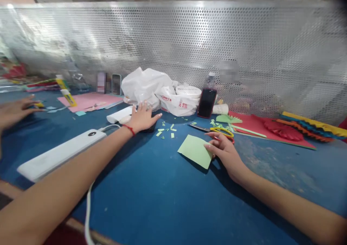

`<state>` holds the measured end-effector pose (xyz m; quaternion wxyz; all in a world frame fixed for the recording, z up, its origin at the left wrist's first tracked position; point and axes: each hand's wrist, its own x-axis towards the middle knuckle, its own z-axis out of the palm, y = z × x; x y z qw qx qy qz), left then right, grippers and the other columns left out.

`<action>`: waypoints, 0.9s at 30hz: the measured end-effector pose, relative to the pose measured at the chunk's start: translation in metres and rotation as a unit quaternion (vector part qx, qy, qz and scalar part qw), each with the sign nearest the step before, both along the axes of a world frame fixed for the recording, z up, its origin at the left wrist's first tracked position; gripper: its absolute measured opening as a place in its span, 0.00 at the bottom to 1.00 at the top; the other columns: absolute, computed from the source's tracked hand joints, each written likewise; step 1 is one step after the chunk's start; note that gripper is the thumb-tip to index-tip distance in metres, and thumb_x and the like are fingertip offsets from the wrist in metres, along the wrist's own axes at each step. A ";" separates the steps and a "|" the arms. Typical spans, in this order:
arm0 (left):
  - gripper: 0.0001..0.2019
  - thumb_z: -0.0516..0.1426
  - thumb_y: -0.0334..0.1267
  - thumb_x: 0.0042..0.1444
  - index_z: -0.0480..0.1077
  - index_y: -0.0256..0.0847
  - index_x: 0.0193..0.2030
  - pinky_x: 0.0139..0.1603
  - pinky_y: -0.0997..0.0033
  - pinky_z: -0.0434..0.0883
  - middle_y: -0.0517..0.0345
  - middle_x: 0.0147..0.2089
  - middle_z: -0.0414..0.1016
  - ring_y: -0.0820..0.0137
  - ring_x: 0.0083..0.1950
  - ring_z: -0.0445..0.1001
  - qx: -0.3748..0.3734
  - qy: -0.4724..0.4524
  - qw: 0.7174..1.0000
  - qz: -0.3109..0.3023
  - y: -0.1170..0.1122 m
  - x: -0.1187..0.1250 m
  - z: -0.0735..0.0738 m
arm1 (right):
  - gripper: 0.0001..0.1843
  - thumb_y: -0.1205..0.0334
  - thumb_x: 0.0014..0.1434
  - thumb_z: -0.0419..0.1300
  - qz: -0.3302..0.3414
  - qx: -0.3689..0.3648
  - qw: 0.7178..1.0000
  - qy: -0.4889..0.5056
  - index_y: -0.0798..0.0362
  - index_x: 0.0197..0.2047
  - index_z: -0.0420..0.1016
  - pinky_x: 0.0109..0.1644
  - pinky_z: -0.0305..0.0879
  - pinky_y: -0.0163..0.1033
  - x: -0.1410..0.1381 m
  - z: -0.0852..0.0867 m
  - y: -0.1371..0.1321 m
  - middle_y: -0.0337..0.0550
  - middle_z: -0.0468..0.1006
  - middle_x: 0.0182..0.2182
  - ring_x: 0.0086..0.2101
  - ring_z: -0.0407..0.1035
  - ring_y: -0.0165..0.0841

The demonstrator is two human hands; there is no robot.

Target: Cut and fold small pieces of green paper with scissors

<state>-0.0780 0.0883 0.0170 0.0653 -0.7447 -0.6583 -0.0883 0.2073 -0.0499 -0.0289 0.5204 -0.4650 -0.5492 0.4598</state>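
Note:
My left hand (142, 117) reaches out with spread fingers beside the white plastic bag (146, 84). Under its palm shows part of a dark object (148, 128), too covered to name. My right hand (226, 153) pinches the right edge of a light green paper square (194, 150), which tilts slightly off the blue table. Just behind that hand lie scissors (199, 128) with yellow and red handles, blades pointing left. Small green paper scraps (172, 135) are scattered between my two hands.
A white power strip (62, 153) with a cable lies at left. A phone (207, 103) leans upright at the back. Folded green paper (229, 119) and red sheets (244, 124) lie right. At far left are another person's hand (16, 110), pink paper (92, 99) and glue sticks (67, 97).

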 end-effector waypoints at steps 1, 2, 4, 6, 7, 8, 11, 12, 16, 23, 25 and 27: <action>0.41 0.40 0.63 0.61 0.58 0.30 0.68 0.69 0.37 0.41 0.34 0.72 0.48 0.43 0.74 0.40 -0.036 0.010 0.999 0.006 0.005 -0.007 -0.005 | 0.22 0.55 0.52 0.66 -0.003 0.000 1.000 -0.003 0.50 0.49 0.67 0.27 0.59 0.33 0.000 0.000 0.000 0.31 0.67 0.24 0.25 0.63 0.27; 0.42 0.39 0.64 0.60 0.61 0.28 0.66 0.69 0.36 0.42 0.32 0.72 0.49 0.41 0.74 0.40 -0.051 0.014 0.999 0.013 0.007 -0.012 -0.009 | 0.23 0.55 0.52 0.66 -0.006 0.000 1.000 -0.005 0.50 0.49 0.67 0.27 0.59 0.33 0.000 0.000 -0.001 0.31 0.66 0.24 0.25 0.63 0.28; 0.44 0.37 0.66 0.59 0.66 0.28 0.63 0.69 0.39 0.40 0.33 0.73 0.46 0.43 0.74 0.37 -0.063 0.020 0.998 0.008 0.006 -0.014 -0.015 | 0.23 0.54 0.52 0.66 -0.009 0.001 1.000 -0.009 0.50 0.49 0.67 0.26 0.58 0.33 0.000 0.000 -0.001 0.31 0.66 0.24 0.25 0.63 0.28; 0.44 0.37 0.67 0.59 0.68 0.29 0.61 0.70 0.41 0.39 0.36 0.74 0.44 0.45 0.75 0.35 -0.064 0.023 0.998 0.001 0.002 -0.012 -0.016 | 0.23 0.54 0.52 0.66 -0.007 0.004 1.000 -0.010 0.50 0.49 0.67 0.26 0.59 0.33 0.000 0.000 -0.002 0.31 0.66 0.24 0.25 0.63 0.29; 0.44 0.37 0.67 0.59 0.67 0.30 0.62 0.70 0.41 0.39 0.37 0.74 0.44 0.46 0.75 0.36 -0.063 0.022 0.998 0.001 0.001 -0.010 -0.014 | 0.23 0.54 0.53 0.66 -0.005 0.005 1.000 -0.010 0.50 0.49 0.66 0.26 0.59 0.33 0.000 0.000 -0.002 0.31 0.66 0.24 0.25 0.63 0.29; 0.44 0.37 0.67 0.59 0.64 0.29 0.64 0.70 0.41 0.40 0.36 0.74 0.44 0.45 0.75 0.37 -0.060 0.018 0.998 0.005 0.000 -0.008 -0.012 | 0.22 0.55 0.53 0.65 -0.005 0.005 1.000 -0.010 0.50 0.49 0.66 0.26 0.59 0.33 0.000 0.000 -0.002 0.31 0.66 0.24 0.25 0.63 0.28; 0.47 0.33 0.66 0.60 0.51 0.24 0.70 0.68 0.43 0.49 0.28 0.72 0.46 0.43 0.73 0.44 -0.047 -0.002 0.999 0.026 0.000 -0.009 -0.005 | 0.22 0.55 0.53 0.65 -0.002 0.005 1.000 -0.015 0.50 0.49 0.66 0.26 0.59 0.33 0.000 0.000 -0.002 0.31 0.66 0.24 0.25 0.63 0.28; 0.48 0.31 0.66 0.60 0.50 0.23 0.70 0.67 0.44 0.52 0.26 0.71 0.47 0.43 0.72 0.48 -0.047 -0.007 0.998 0.030 0.001 -0.011 -0.003 | 0.22 0.55 0.53 0.65 0.000 0.006 1.000 -0.017 0.50 0.49 0.66 0.26 0.59 0.33 0.000 0.000 -0.002 0.31 0.66 0.24 0.25 0.63 0.28; 0.53 0.41 0.77 0.48 0.59 0.33 0.68 0.66 0.39 0.51 0.30 0.71 0.51 0.38 0.71 0.48 -0.105 -0.003 0.994 0.013 0.005 -0.023 0.002 | 0.23 0.53 0.53 0.65 0.007 0.003 1.000 -0.021 0.50 0.50 0.66 0.26 0.60 0.34 -0.001 0.000 -0.001 0.32 0.67 0.24 0.25 0.64 0.29; 0.52 0.47 0.76 0.45 0.47 0.48 0.72 0.69 0.38 0.38 0.45 0.76 0.32 0.43 0.74 0.30 -0.130 0.011 0.989 -0.069 0.008 -0.041 0.002 | 0.25 0.53 0.51 0.67 0.000 -0.009 1.000 -0.016 0.50 0.50 0.66 0.26 0.58 0.34 -0.001 0.001 -0.002 0.32 0.67 0.24 0.25 0.63 0.29; 0.47 0.44 0.74 0.51 0.50 0.48 0.72 0.69 0.39 0.38 0.46 0.76 0.36 0.44 0.75 0.33 -0.132 0.014 0.988 -0.075 0.010 -0.042 0.001 | 0.24 0.54 0.51 0.67 0.000 -0.010 1.000 -0.012 0.50 0.49 0.67 0.26 0.58 0.33 -0.002 0.002 -0.002 0.31 0.67 0.24 0.25 0.62 0.28; 0.44 0.39 0.69 0.57 0.44 0.44 0.73 0.69 0.40 0.39 0.45 0.75 0.40 0.45 0.75 0.37 -0.053 -0.015 0.996 -0.064 0.013 -0.042 0.001 | 0.24 0.54 0.51 0.67 0.000 -0.009 1.000 -0.015 0.50 0.49 0.67 0.26 0.58 0.34 -0.002 0.003 -0.003 0.31 0.67 0.23 0.24 0.62 0.28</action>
